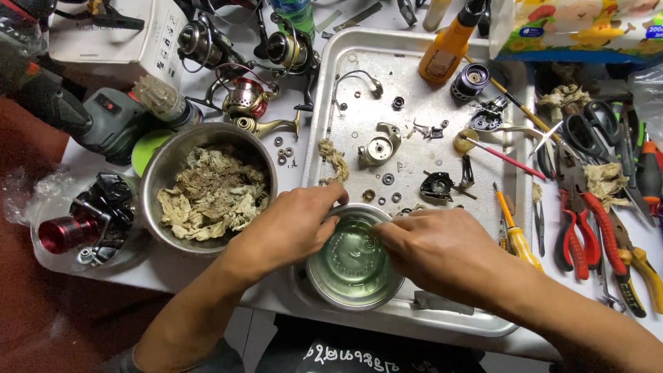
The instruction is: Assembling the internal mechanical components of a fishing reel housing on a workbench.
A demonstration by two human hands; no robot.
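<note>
Both forearms reach up from the bottom edge to a small steel cup (353, 266) of clear greenish liquid, which stands at the near end of a metal tray (324, 83) on the white surface (608, 276). Left hand (290, 231) rests on the cup's left rim, fingers curled together over the edge; right hand (435, 249) lies over the right rim, its fingertips pinched together above the liquid, though whether they grip anything I cannot tell. Small reel parts (380, 148), washers and a rag scrap (335, 160) lie scattered on the tray beyond. Left of the tray stands a bowl (155, 179) of dirty rags; pliers (577, 221) and a screwdriver (514, 235) lie right.
</note>
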